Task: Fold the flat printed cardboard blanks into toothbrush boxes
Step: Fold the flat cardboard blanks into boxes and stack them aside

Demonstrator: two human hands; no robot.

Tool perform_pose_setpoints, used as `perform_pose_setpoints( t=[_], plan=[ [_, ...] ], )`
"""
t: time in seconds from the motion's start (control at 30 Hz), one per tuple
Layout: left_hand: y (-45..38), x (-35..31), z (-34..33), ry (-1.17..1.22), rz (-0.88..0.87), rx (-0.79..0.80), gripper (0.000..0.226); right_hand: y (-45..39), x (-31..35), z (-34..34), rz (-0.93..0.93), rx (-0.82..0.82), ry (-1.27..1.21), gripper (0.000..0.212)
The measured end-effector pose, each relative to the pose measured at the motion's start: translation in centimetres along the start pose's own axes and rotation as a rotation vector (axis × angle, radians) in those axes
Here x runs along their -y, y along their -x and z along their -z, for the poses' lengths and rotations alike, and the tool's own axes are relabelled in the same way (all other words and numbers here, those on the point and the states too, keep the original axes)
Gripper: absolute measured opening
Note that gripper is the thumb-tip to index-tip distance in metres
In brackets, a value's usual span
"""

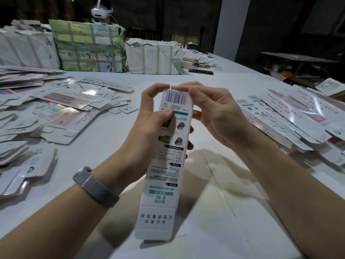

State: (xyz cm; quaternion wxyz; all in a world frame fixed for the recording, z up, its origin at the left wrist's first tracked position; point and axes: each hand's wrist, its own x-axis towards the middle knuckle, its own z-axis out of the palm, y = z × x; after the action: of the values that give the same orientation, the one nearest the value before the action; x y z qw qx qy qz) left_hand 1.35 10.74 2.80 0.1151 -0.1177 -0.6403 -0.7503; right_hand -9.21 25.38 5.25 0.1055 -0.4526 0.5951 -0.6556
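Toothbrush box (168,156), long, narrow, white printed cardboard with a barcode at the far end and teal lettering near me, is up in both my hands over the middle of the white table (115,146). My left hand (149,128) wraps its side, thumb pressed on the printed face and forefinger curled onto the top edge. My right hand (211,113) pinches that same far end, fingertips right at the barcode, other fingers behind the box. The near flap hangs open toward me.

Room's dim beyond the table, with a pale pillar (231,25) at the back. Left of me is a messy heap of flat printed blanks (61,103); on my right, a stack of long boxes (291,113). Strapped paper-wrapped bundles (89,47) line the far edge, and behind them sits a person wearing a white headset (101,11). Silver mesh watch band (95,186) is on my left wrist.
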Motion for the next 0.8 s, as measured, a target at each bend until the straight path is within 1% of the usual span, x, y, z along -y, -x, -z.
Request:
perform_pose_setpoints(
  t=[0.1, 0.17, 0.27, 0.33, 0.37, 0.4, 0.43, 0.5, 0.53, 0.6, 0.67, 0.7, 0.73, 0.77, 0.8],
  plan=[
    [0.0, 0.1, 0.2, -0.009, -0.034, -0.02, 0.03, 0.1, -0.1, -0.7, -0.023, -0.013, -0.016, 0.027],
    [-0.2, 0.3, 0.1, -0.014, -0.042, -0.045, 0.03, 0.2, -0.1, -1.2, -0.037, -0.057, 0.002, 0.026],
    [-0.2, 0.6, -0.4, -0.006, -0.039, -0.112, 0.03, 0.2, -0.3, -1.9, -0.048, -0.18, 0.164, 0.028],
    [-0.6, 0.4, -0.6, 0.005, -0.073, -0.147, 0.03, 0.1, -0.3, -2.2, -0.012, -0.246, 0.314, 0.036],
    [-1.0, 0.2, -0.7, -0.058, -0.101, -0.184, 0.035, 0.1, -0.2, -2.3, 0.027, -0.26, 0.416, 0.041],
    [-1.6, 0.0, -0.7, -0.173, -0.123, -0.257, 0.043, 0.2, -0.2, -2.4, 0.059, -0.259, 0.516, 0.045],
    [-1.7, 0.2, -0.1, -0.268, -0.179, -0.296, 0.049, 0.2, -0.2, -2.6, 0.071, -0.242, 0.591, 0.049],
    [-1.8, 1.0, 0.5, -0.341, -0.312, -0.321, 0.049, 0.3, -0.3, -3.0, 0.031, -0.177, 0.628, 0.058],
    [-1.6, 1.1, 0.4, -0.347, -0.318, -0.369, 0.051, 0.3, -0.4, -3.2, 0.001, -0.157, 0.62, 0.062],
    [-1.5, 1.2, -0.5, -0.238, -0.3, -0.396, 0.054, 0.5, -0.4, -3.4, -0.048, -0.161, 0.616, 0.068],
    [-1.6, 1.6, -0.9, -0.021, -0.284, -0.324, 0.057, 0.5, 0.1, -3.2, -0.081, -0.175, 0.64, 0.069],
    [-1.5, 1.7, -1.0, 0.09, -0.231, -0.258, 0.057, 0.4, 0.6, -2.8, -0.086, -0.187, 0.658, 0.067],
    [-1.6, 1.4, -1.0, 0.121, -0.119, -0.173, 0.058, 0.3, 1.4, -2.2, -0.08, -0.225, 0.662, 0.066],
    [-1.3, 1.4, -0.6, 0.098, -0.025, -0.059, 0.057, 0.2, 2.3, -1.3, -0.064, -0.301, 0.648, 0.064],
    [-0.8, 1.3, -0.1, 0.069, 0.035, -0.008, 0.053, 0.1, 3.4, -0.2, -0.032, -0.396, 0.641, 0.063]
  ],
)
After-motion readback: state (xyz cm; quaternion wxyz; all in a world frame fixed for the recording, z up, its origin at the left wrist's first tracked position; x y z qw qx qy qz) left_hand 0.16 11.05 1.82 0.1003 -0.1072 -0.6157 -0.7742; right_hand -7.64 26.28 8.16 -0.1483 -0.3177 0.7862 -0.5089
